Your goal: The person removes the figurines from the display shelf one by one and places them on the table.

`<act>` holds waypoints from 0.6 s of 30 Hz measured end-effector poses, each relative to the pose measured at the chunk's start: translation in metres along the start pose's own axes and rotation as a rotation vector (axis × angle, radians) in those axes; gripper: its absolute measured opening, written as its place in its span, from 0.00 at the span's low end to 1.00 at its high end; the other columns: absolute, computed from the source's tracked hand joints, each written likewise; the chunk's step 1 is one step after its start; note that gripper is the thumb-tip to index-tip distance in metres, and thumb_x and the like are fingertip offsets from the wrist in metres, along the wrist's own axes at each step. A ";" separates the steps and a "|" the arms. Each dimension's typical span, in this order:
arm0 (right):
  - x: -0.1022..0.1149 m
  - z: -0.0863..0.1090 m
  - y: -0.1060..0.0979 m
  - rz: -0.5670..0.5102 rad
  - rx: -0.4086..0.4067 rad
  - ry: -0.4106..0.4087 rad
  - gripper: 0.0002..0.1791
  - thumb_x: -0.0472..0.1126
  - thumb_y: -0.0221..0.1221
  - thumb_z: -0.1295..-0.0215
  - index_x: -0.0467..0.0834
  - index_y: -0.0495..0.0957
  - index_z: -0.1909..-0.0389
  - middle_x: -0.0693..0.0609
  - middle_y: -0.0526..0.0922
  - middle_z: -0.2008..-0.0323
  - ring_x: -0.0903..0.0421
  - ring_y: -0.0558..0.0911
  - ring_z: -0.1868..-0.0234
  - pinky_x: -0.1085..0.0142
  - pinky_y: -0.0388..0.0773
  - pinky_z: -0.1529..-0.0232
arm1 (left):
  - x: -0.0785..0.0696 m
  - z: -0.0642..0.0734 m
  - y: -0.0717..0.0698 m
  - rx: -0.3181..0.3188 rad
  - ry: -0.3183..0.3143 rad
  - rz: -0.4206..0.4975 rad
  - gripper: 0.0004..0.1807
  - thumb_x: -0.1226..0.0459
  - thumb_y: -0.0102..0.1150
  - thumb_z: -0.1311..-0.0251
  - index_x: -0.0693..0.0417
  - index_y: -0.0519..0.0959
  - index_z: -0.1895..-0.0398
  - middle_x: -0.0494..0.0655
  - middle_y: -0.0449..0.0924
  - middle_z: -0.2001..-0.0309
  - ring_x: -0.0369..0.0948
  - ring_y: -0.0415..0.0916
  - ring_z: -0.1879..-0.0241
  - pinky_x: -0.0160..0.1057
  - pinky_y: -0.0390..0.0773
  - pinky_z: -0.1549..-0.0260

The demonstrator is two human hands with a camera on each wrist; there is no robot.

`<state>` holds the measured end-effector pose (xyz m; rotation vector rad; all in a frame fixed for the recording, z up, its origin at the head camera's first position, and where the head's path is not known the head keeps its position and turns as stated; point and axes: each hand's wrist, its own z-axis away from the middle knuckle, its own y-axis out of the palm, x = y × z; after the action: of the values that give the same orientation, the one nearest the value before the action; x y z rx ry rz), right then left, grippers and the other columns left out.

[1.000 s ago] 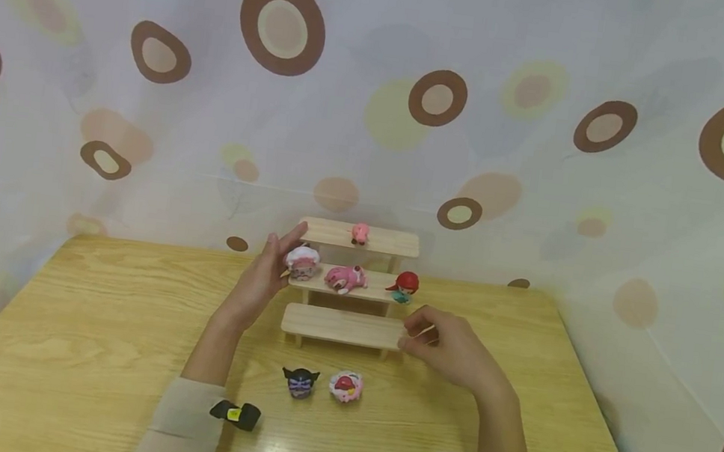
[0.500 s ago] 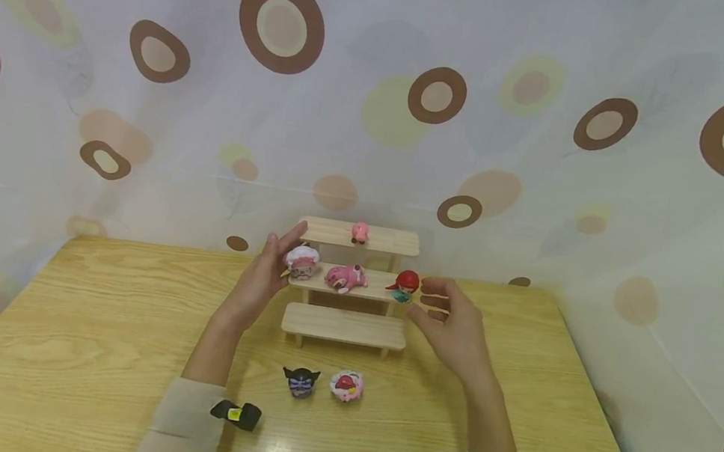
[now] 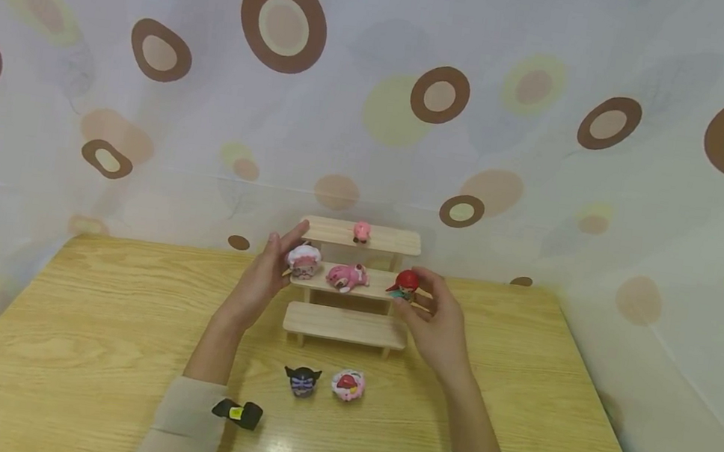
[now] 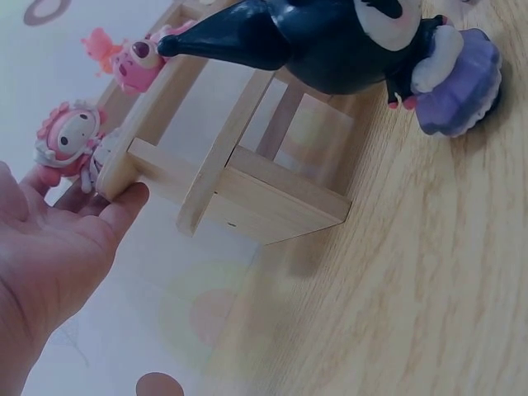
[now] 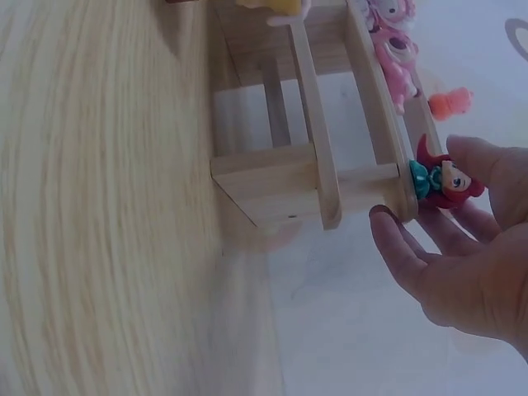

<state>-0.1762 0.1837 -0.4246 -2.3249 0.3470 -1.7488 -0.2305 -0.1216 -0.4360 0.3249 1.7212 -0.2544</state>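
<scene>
At the left end of the wooden stand's middle shelf (image 3: pixel 322 274), my left hand (image 3: pixel 259 277) reaches up with fairly straight fingers. Its fingertips rest at the shelf end beside a figurine in a white hat (image 3: pixel 303 260), called pink-faced in the left wrist view. On the right end, my right hand (image 3: pixel 440 330) holds a red-haired figurine with a teal lower part (image 5: pixel 454 181) between thumb and fingers. One of its fingertips lies at the shelf end. Between the two hands a pink figurine (image 3: pixel 347 277) lies on the shelf.
A small pink figurine (image 3: pixel 362 232) sits on the top shelf (image 3: pixel 394 240). Below is the bare bottom shelf (image 3: pixel 345 323). In front, a black-hooded figurine (image 3: pixel 302 381) and a pink-and-white figurine (image 3: pixel 348 385) stand on the wooden table (image 3: pixel 116 347). Patterned cloth hangs behind.
My right hand has moved from the bottom shelf's right end up to the red-haired figurine and closed around it. My left hand has stayed in place.
</scene>
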 end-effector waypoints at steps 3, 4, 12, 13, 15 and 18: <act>0.001 0.001 0.003 -0.010 -0.005 0.003 0.27 0.30 0.67 0.30 0.38 0.74 0.32 0.40 0.82 0.42 0.41 0.86 0.45 0.65 0.85 0.47 | -0.001 -0.001 0.000 0.000 0.001 0.000 0.36 0.35 0.18 0.18 0.32 0.54 0.14 0.46 0.49 0.15 0.46 0.50 0.17 0.58 0.57 0.22; 0.001 0.001 0.004 -0.013 -0.004 0.002 0.25 0.30 0.67 0.30 0.37 0.74 0.34 0.40 0.83 0.43 0.42 0.86 0.46 0.68 0.85 0.48 | -0.001 -0.001 0.001 0.000 0.001 0.000 0.36 0.37 0.18 0.18 0.32 0.54 0.14 0.46 0.49 0.15 0.46 0.50 0.17 0.57 0.57 0.22; 0.000 0.001 -0.002 -0.019 0.076 -0.016 0.23 0.29 0.67 0.31 0.37 0.76 0.37 0.40 0.84 0.45 0.43 0.86 0.48 0.69 0.84 0.48 | 0.000 -0.001 0.000 -0.004 -0.002 0.000 0.37 0.35 0.19 0.18 0.33 0.54 0.14 0.46 0.49 0.15 0.46 0.50 0.17 0.57 0.58 0.22; 0.000 0.001 -0.003 -0.011 0.089 -0.019 0.23 0.29 0.67 0.31 0.37 0.77 0.37 0.40 0.84 0.46 0.43 0.86 0.48 0.68 0.84 0.48 | 0.000 -0.001 0.000 -0.005 -0.003 0.000 0.36 0.36 0.18 0.18 0.33 0.54 0.14 0.47 0.50 0.15 0.46 0.51 0.17 0.56 0.58 0.22; 0.000 0.001 -0.007 0.015 0.113 -0.020 0.22 0.30 0.68 0.31 0.38 0.78 0.38 0.40 0.83 0.47 0.43 0.87 0.50 0.67 0.85 0.49 | 0.001 -0.001 0.000 -0.006 -0.002 0.003 0.35 0.38 0.18 0.17 0.33 0.54 0.14 0.47 0.51 0.15 0.45 0.52 0.18 0.56 0.58 0.22; -0.001 0.001 -0.013 0.065 0.152 -0.013 0.21 0.32 0.69 0.32 0.41 0.79 0.40 0.42 0.83 0.47 0.45 0.88 0.53 0.66 0.86 0.52 | 0.001 -0.001 0.000 -0.006 -0.003 0.004 0.34 0.39 0.17 0.16 0.33 0.55 0.14 0.47 0.51 0.16 0.45 0.52 0.18 0.55 0.58 0.22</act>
<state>-0.1751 0.1958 -0.4214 -2.1934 0.2742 -1.6674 -0.2319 -0.1212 -0.4372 0.3233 1.7182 -0.2460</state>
